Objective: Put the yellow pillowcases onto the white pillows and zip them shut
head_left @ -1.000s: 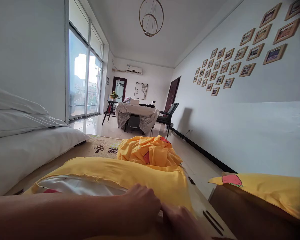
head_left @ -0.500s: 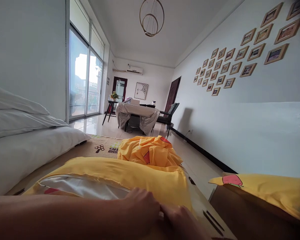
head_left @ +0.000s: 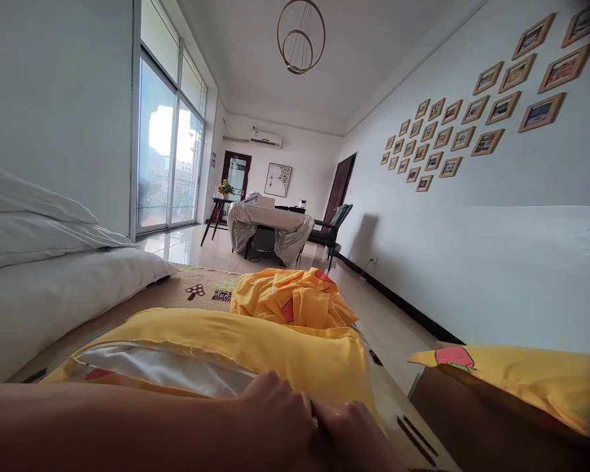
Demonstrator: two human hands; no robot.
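A white pillow (head_left: pixel 177 364) lies partly inside a yellow pillowcase (head_left: pixel 295 347), its white side showing through the long opening. At the near edge of that opening my left hand (head_left: pixel 278 410) is closed, fingers curled on the pillowcase, its forearm crossing the lower left. Right beside it, my right hand (head_left: pixel 351 429) is closed on the pillowcase too. The two hands nearly touch, and most of their fingertips are hidden. Just beyond the pillow lies a crumpled heap of yellow fabric (head_left: pixel 295 298) with red printed patches.
White pillows (head_left: pixel 69 288) are stacked at the left on a tan patterned cover (head_left: pixel 187 285). On the right, another yellow-covered pillow (head_left: pixel 531 380) rests on a brown box-like surface (head_left: pixel 452 419). A table draped in plastic (head_left: pixel 270 215) and a dark chair (head_left: pixel 332 229) stand farther back.
My hands have shifted very slightly where they grip the pillowcase. The camera view has tilted a little; the pillow and the heap of fabric lie where they were.
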